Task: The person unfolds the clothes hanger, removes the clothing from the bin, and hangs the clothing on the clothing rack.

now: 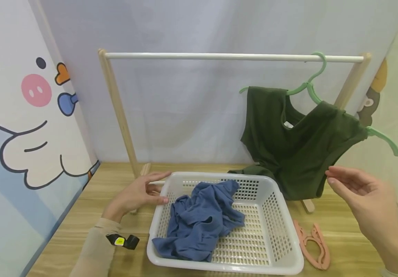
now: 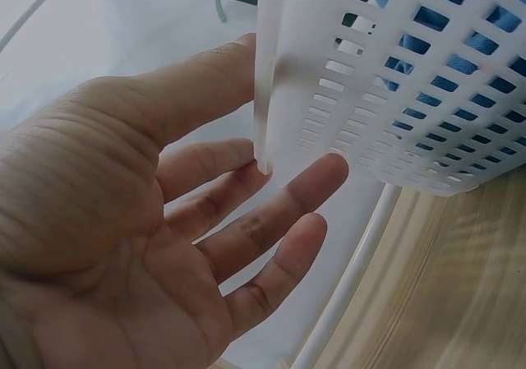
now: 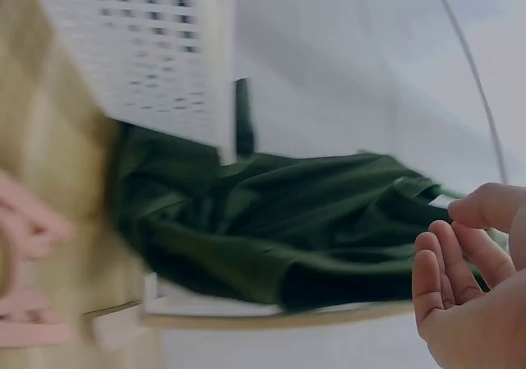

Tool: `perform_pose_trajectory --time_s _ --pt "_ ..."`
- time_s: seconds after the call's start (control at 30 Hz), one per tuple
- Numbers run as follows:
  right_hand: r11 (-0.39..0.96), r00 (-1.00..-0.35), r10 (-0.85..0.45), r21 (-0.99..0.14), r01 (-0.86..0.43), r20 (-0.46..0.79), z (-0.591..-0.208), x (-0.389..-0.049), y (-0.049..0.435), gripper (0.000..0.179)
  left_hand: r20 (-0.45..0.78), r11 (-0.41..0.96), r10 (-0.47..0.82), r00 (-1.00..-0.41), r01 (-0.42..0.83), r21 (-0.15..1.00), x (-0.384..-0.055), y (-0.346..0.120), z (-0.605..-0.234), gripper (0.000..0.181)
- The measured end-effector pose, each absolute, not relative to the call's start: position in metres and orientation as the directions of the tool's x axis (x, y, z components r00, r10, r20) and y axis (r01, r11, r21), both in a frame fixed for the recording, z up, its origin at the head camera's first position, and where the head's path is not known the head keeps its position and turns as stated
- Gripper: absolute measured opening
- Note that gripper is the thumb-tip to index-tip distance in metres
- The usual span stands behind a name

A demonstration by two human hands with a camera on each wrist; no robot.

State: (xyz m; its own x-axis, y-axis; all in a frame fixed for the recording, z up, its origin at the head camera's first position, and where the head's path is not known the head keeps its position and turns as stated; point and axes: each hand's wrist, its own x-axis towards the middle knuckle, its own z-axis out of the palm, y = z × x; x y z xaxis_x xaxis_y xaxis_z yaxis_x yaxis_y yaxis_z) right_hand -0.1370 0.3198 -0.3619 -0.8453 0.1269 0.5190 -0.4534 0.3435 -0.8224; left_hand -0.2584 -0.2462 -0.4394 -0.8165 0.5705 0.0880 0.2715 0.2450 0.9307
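A dark green sleeveless top (image 1: pixel 288 142) hangs on a light green hanger (image 1: pixel 314 77) hooked over the white rail. Its lower part drapes down behind the white laundry basket (image 1: pixel 254 265). My left hand (image 1: pixel 136 194) holds the basket's left rim, thumb over the inner side and fingers outside it. Inside the basket lies a crumpled blue garment (image 1: pixel 202 223). My right hand (image 1: pixel 368 196) is beside the top's right edge, fingers loosely bent and nothing seen between them. In the right wrist view its fingertips overlap the green cloth (image 3: pixel 246 229).
A wooden rack with a white rail (image 1: pixel 185 56) stands behind the basket on the wood-grain table (image 1: pixel 70 227). A folded pink hanger (image 1: pixel 314 246) lies to the basket's right. Cartoon-printed panels (image 1: pixel 29 134) flank both sides.
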Motion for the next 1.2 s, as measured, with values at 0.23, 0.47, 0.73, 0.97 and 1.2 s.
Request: perform_pose_trajectory --time_s 0.23,0.47,0.73,0.97,1.2 --pt "0.534 -0.900 0.154 -0.801 -0.272 0.408 -0.409 -0.130 0.339 0.030 0.100 0.239 0.575 -0.812 0.283 0.929 -0.259 -0.245 -0.439 0.093" --pt "0.451 -0.952 0.213 -0.887 -0.102 0.218 -0.444 -0.129 0.347 0.026 0.094 0.244 0.571 -0.816 0.278 0.929 -0.259 -0.243 -0.439 0.092" --pt "0.509 -0.971 0.206 -0.861 0.000 0.122 -0.463 -0.129 0.348 0.049 0.079 0.231 0.574 -0.815 0.254 0.939 -0.259 -0.243 -0.440 0.094" --pt "0.582 -0.984 0.160 -0.813 0.032 0.075 -0.469 -0.128 0.351 0.063 0.074 0.231 0.573 -0.816 0.247 0.941 -0.261 -0.244 -0.442 0.094" --pt "0.618 -0.994 0.106 -0.785 0.045 0.026 -0.480 -0.130 0.359 0.071 0.095 0.243 0.567 -0.818 0.276 0.930 -0.260 -0.246 -0.441 0.093"
